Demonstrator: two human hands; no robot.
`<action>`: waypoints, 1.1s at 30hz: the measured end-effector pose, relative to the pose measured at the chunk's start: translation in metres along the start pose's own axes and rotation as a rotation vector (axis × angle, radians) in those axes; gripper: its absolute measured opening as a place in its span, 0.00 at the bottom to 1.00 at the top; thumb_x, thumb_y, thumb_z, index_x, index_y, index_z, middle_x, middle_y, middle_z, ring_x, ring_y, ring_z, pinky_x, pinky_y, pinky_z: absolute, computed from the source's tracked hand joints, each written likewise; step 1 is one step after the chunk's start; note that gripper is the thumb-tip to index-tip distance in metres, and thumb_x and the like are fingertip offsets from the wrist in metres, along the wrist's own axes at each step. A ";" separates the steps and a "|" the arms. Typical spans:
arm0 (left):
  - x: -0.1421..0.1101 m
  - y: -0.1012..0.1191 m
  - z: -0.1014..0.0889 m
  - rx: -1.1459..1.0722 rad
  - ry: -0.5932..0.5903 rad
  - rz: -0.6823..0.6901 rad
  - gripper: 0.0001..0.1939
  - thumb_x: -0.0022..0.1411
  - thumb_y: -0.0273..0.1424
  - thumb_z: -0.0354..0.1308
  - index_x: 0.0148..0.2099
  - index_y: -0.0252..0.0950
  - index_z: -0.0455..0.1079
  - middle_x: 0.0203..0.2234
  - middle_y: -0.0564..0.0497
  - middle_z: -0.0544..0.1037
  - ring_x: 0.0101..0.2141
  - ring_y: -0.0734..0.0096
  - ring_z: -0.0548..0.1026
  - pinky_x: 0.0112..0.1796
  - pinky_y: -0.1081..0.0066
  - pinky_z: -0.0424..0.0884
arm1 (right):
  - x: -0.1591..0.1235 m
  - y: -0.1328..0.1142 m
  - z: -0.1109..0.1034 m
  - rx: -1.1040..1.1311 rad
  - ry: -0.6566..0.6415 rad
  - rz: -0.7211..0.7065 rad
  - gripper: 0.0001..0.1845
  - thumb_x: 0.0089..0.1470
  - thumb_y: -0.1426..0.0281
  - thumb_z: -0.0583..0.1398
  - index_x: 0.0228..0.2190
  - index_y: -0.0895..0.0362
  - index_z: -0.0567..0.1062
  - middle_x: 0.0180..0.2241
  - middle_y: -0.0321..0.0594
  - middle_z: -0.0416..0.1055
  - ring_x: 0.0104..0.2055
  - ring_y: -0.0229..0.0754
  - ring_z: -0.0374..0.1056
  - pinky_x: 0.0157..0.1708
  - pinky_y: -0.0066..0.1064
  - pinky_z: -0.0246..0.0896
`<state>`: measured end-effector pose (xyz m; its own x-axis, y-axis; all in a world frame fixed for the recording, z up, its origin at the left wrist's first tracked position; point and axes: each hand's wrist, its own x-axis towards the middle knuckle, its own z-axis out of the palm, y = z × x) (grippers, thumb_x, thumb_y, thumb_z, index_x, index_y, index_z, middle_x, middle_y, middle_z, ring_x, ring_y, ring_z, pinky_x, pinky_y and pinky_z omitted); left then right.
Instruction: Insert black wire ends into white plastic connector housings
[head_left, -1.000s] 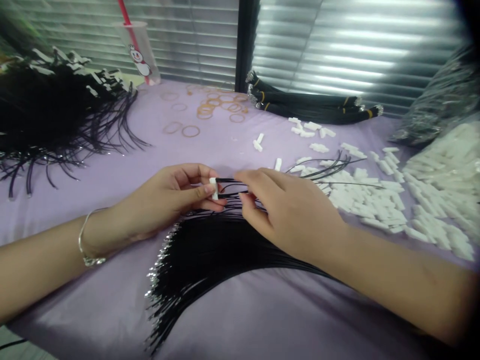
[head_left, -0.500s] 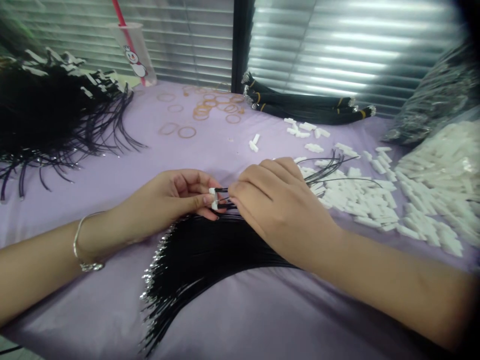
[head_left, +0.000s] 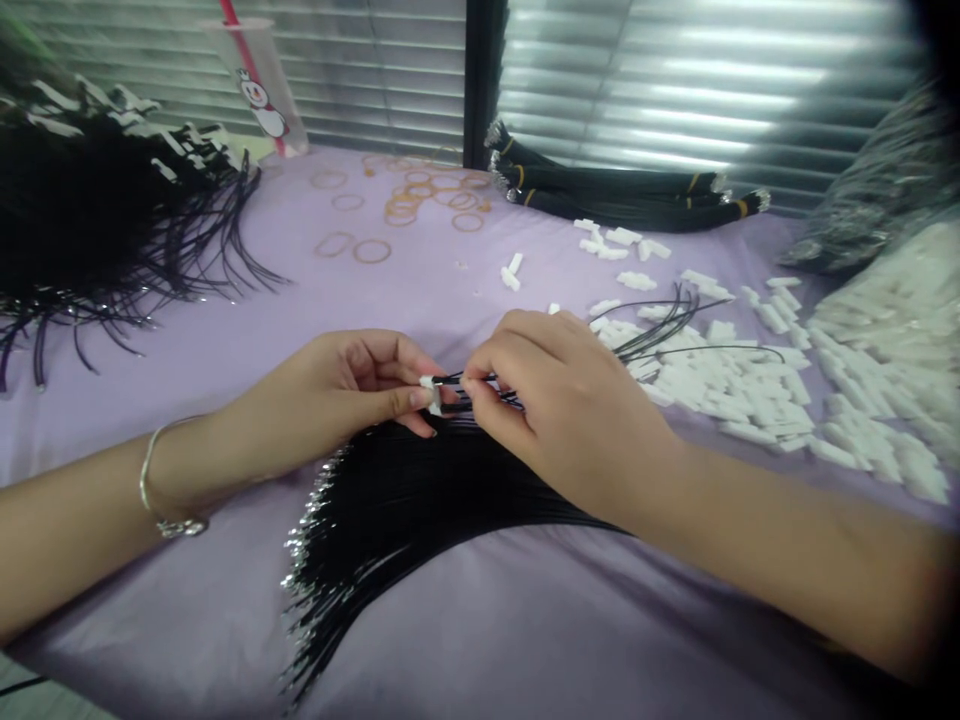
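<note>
Connector: white plastic connector (head_left: 430, 395), upright between the hands, with black wire ends meeting its right side.
Left hand: left hand (head_left: 352, 385) pinches the connector, thumb and fingers (head_left: 401, 402) closed on it; a silver bracelet (head_left: 180, 527) circles the wrist.
Right hand: right hand (head_left: 562, 415) sits just beside the connector, its fingers (head_left: 487, 372) narrowly pinching thin black wires (head_left: 480, 382) close to it.
Wires: those wires spread from a fan of black cables (head_left: 420, 500) lying under both hands, metal-tipped ends toward the near side.
Counter: lilac cloth (head_left: 480, 640) covers it.
Around: loose white connectors (head_left: 735, 390) lie right of the hands; rubber bands (head_left: 405, 205), bundled black cables (head_left: 622, 195) and a cup with a red straw (head_left: 259, 80) sit farther off.
</note>
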<state>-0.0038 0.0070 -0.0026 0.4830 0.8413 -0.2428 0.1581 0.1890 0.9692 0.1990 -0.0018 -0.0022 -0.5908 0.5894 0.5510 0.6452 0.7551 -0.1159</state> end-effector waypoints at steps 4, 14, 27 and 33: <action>0.000 0.001 0.000 0.007 0.001 -0.017 0.04 0.59 0.24 0.62 0.38 0.36 0.74 0.29 0.54 0.83 0.30 0.78 0.80 0.33 0.85 0.76 | 0.000 0.000 0.000 0.067 0.038 0.022 0.10 0.55 0.75 0.56 0.25 0.62 0.75 0.26 0.40 0.70 0.30 0.40 0.65 0.34 0.33 0.58; 0.001 0.002 0.002 -0.003 0.034 -0.023 0.04 0.55 0.23 0.64 0.35 0.36 0.75 0.28 0.54 0.82 0.27 0.77 0.80 0.30 0.84 0.76 | 0.001 0.001 0.002 0.123 -0.008 0.064 0.09 0.54 0.74 0.58 0.25 0.61 0.75 0.24 0.36 0.69 0.29 0.37 0.64 0.33 0.30 0.57; 0.003 0.003 0.011 -0.211 0.113 -0.026 0.04 0.58 0.21 0.60 0.36 0.34 0.72 0.24 0.56 0.79 0.24 0.81 0.76 0.26 0.85 0.72 | 0.000 -0.021 -0.008 0.147 -0.135 -0.257 0.08 0.58 0.75 0.55 0.33 0.59 0.75 0.40 0.43 0.70 0.44 0.45 0.61 0.48 0.38 0.56; 0.006 0.002 0.010 -0.205 0.081 -0.040 0.05 0.60 0.21 0.58 0.35 0.34 0.73 0.30 0.54 0.81 0.31 0.77 0.78 0.32 0.81 0.74 | -0.004 -0.024 0.009 0.365 -0.361 -0.387 0.09 0.59 0.77 0.54 0.29 0.60 0.72 0.35 0.42 0.70 0.41 0.42 0.63 0.47 0.39 0.59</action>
<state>0.0081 0.0076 -0.0030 0.4078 0.8675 -0.2850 -0.0068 0.3150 0.9491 0.1813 -0.0195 -0.0089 -0.9148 0.2659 0.3040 0.1839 0.9443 -0.2729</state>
